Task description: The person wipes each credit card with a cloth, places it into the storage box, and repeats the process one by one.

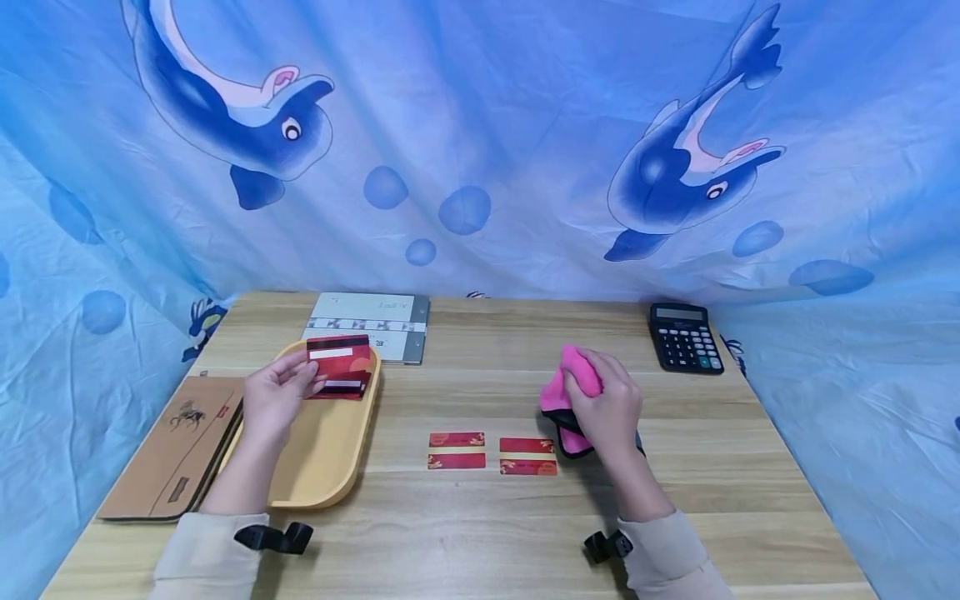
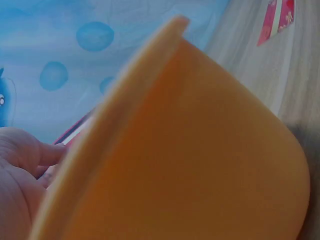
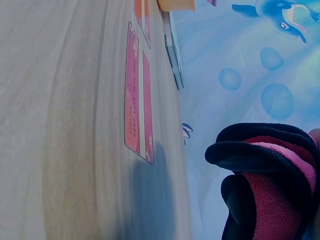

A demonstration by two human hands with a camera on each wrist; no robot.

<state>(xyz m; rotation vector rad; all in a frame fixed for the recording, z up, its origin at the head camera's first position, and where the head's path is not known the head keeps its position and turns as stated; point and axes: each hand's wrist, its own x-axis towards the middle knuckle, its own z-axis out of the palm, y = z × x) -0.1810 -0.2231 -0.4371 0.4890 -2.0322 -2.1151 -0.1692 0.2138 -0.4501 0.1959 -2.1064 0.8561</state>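
Note:
Between thumb and fingers my left hand [image 1: 272, 398] pinches red bank-style cards [image 1: 348, 362], overlapping, with dark magnetic stripes and white strips facing up. They are held above the far end of a yellow tray [image 1: 318, 471]; the tray wall [image 2: 200, 150] covers most of the left wrist view and hides part of the hand. My right hand [image 1: 613, 404] grips a bunched pink cloth [image 1: 581, 367] with black edging, held just over the table. Left of it, two red cards [image 1: 457, 439] [image 1: 527, 467] with cream middle stripes lie side by side.
A brown wallet-like case [image 1: 172, 450] with a horse print lies against the tray's left side. Behind the tray is a grey-white booklet [image 1: 405, 321]. A black calculator [image 1: 684, 337] sits at the back right. A blue dolphin-print curtain [image 1: 480, 125] borders the table's back and sides.

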